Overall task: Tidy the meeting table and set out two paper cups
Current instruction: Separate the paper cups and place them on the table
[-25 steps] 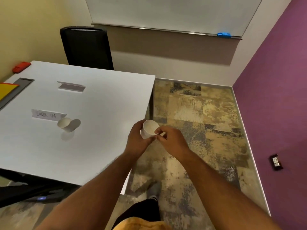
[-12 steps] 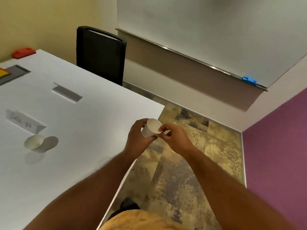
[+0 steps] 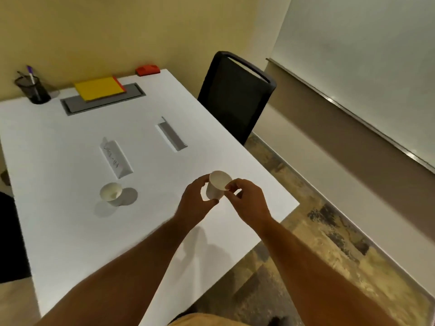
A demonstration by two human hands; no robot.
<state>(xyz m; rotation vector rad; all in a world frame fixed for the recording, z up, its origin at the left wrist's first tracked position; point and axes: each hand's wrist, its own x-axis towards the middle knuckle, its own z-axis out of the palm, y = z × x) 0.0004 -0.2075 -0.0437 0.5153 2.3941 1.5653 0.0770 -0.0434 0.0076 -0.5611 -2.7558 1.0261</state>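
A white paper cup (image 3: 217, 186) is held in the air above the right part of the white meeting table (image 3: 70, 231). My left hand (image 3: 196, 203) wraps its side and base from the left. My right hand (image 3: 247, 202) pinches its rim from the right. A second white paper cup (image 3: 111, 193) stands upright on the table to the left, apart from both hands.
Two folded name cards (image 3: 115, 157) (image 3: 171, 136) lie on the table behind the cups. Farther back are a yellow notebook (image 3: 98, 88) on a grey cable tray (image 3: 103, 101), a mesh pen holder (image 3: 33, 90) and a red eraser (image 3: 147, 69). A black chair (image 3: 235, 95) stands at the far side.
My view has swung left, bringing more of the table into sight. Both hands, still holding the cup, have come from over the floor to over the table's right part.
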